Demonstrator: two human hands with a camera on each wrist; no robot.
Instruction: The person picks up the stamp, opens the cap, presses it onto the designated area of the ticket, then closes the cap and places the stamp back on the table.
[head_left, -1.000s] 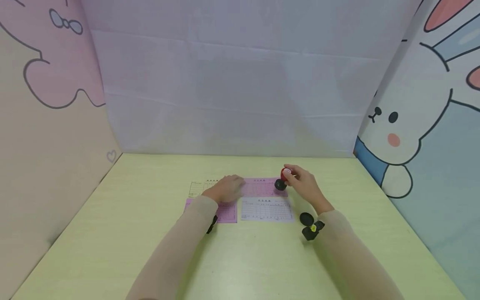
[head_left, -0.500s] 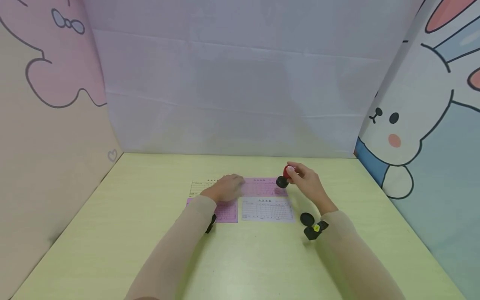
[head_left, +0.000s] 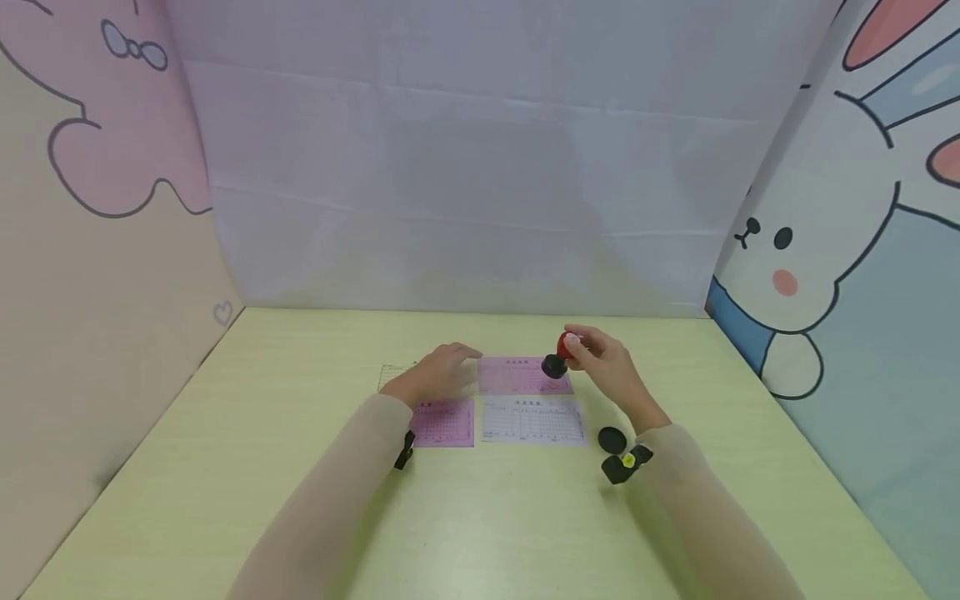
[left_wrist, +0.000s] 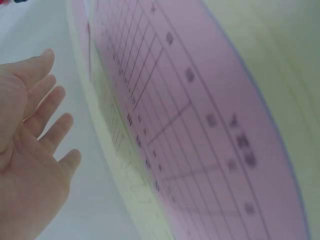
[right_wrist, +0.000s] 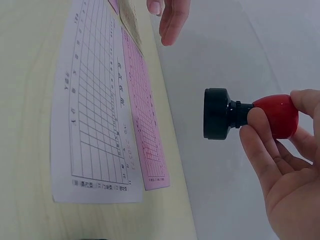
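Note:
My right hand (head_left: 611,371) pinches a stamp by its red knob (right_wrist: 282,116); the black round base (right_wrist: 216,114) points away from the fingers. The stamp hangs over the right part of the back pink form (head_left: 513,375). On that form a faint reddish mark (right_wrist: 148,152) shows in the right wrist view. My left hand (head_left: 435,375) hovers beside the form's left edge, above the pale yellow form (head_left: 390,377), fingers loosely extended and holding nothing. Nearer to me lie another pink form (head_left: 446,425) and a white form (head_left: 532,421).
A round black lid (head_left: 612,440) lies on the table right of the white form, close to the black camera mount on my right wrist. The pale table (head_left: 480,533) meets a white back wall, with cartoon-printed walls on both sides.
My left hand has come away from the back pink form and shifted left. The stamp rose off that form, uncovering a reddish mark, then moved slightly left over it.

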